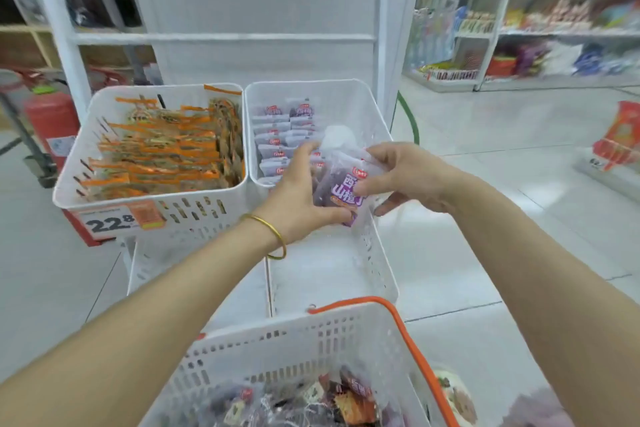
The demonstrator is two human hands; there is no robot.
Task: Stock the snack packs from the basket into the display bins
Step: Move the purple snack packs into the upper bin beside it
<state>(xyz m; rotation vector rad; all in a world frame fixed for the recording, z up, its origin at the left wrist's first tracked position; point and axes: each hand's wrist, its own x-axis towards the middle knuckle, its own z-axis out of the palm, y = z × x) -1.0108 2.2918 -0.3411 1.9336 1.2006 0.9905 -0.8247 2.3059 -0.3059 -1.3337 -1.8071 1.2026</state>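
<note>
Both hands hold a bundle of purple-and-white snack packs [343, 187] over the front edge of the right upper display bin [370, 107]. My left hand [298, 194], with a gold bangle on the wrist, grips the bundle from the left and below. My right hand [405, 177] pinches its right side. That bin holds rows of the same purple packs [277, 135] at its back and left. The white basket with an orange handle [311, 340] sits at the bottom of the view, with mixed snack packs [311, 399] inside.
The left upper bin [104, 107] is full of orange-striped packs and carries a 22.8 price tag [110, 224]. A lower white bin [377, 263] lies beneath. A red fire extinguisher [52, 118] stands at left. Stocked store shelves [554, 21] line the back right.
</note>
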